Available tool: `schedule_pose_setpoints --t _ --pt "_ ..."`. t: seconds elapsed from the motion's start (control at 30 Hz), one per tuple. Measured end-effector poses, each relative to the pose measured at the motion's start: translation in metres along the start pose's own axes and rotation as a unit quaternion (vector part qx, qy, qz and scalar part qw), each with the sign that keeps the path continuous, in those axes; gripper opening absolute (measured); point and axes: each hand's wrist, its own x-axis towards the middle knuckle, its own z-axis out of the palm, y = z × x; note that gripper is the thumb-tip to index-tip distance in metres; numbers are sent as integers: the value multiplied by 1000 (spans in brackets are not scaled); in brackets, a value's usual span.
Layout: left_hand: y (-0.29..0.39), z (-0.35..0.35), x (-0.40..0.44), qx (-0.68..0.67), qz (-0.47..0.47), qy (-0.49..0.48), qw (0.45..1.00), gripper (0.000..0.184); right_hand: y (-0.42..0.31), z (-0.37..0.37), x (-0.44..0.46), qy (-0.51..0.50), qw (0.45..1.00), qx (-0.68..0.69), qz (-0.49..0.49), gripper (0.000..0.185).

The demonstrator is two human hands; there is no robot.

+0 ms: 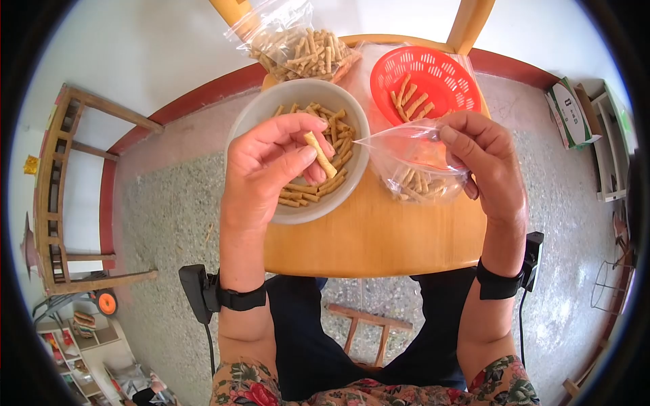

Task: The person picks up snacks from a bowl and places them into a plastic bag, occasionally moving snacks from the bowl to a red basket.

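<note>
Over the grey bowl (245, 115), my left hand (274, 152) pinches a short tan snack stick (320, 155) between thumb and fingers. Many more such sticks lie in the bowl beneath it. My right hand (484, 159) grips the top edge of a clear plastic bag (399, 145), its fingers closed on the film. Some sticks rest at the bottom of this bag, just above the wooden surface. The bag's mouth stretches left, toward the held stick. Behind it stands a red plastic basket (433, 64) with several sticks in it.
Another clear bag full of sticks (305, 54) stands behind the bowl. Everything sits on a wooden chair seat (372, 247) with upright posts at the back. A wooden frame (57, 189) stands left, and a carton (572, 111) lies far right.
</note>
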Motion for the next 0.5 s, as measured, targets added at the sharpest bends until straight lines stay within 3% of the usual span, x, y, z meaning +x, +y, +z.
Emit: schedule_pose_setpoints --t 0.5 --pt "0 9 -1 -29 82 19 996 12 3 9 1 -7 1000 -15 16 12"
